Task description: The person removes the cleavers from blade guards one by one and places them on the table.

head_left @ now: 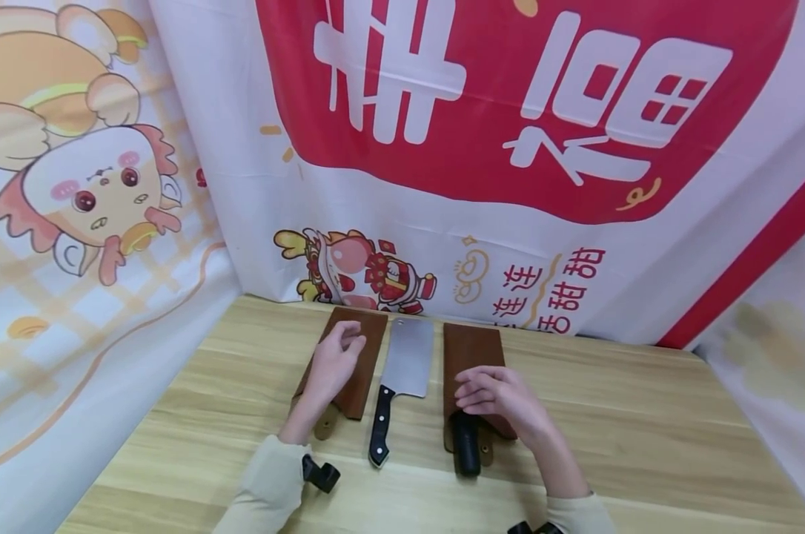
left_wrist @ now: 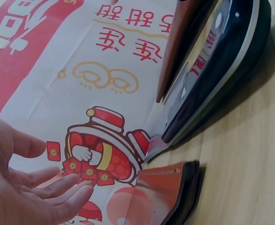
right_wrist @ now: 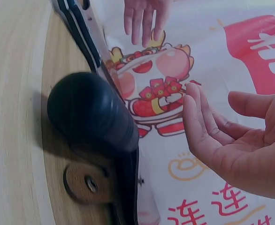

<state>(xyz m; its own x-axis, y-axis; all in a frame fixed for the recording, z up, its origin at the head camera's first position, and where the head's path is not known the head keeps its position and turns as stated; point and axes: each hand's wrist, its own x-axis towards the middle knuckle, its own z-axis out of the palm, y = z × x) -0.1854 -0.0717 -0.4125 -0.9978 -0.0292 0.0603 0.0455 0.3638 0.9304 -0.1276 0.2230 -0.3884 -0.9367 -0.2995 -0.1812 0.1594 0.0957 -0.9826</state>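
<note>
A cleaver (head_left: 408, 356) lies on the wooden table, its black riveted handle (head_left: 379, 430) toward me. To its left is a brown leather sheath (head_left: 369, 356), with my left hand (head_left: 334, 362) held over it, fingers loosely bent and holding nothing. Another brown sheath (head_left: 472, 345) lies to the right, and a thick black handle (head_left: 468, 449) sticks out of its near end; any blade is hidden inside. My right hand (head_left: 502, 397) hovers over that sheath, just beyond the handle, palm inward and fingers relaxed. In the right wrist view, a gap separates this hand (right_wrist: 240, 150) from the handle (right_wrist: 93, 112).
A printed cloth backdrop (head_left: 402, 185) hangs right behind the table's far edge, and another patterned cloth (head_left: 196, 311) borders the left side. A snap strap (right_wrist: 83, 183) lies beside the thick black handle. The wooden tabletop (head_left: 643, 430) extends to the right.
</note>
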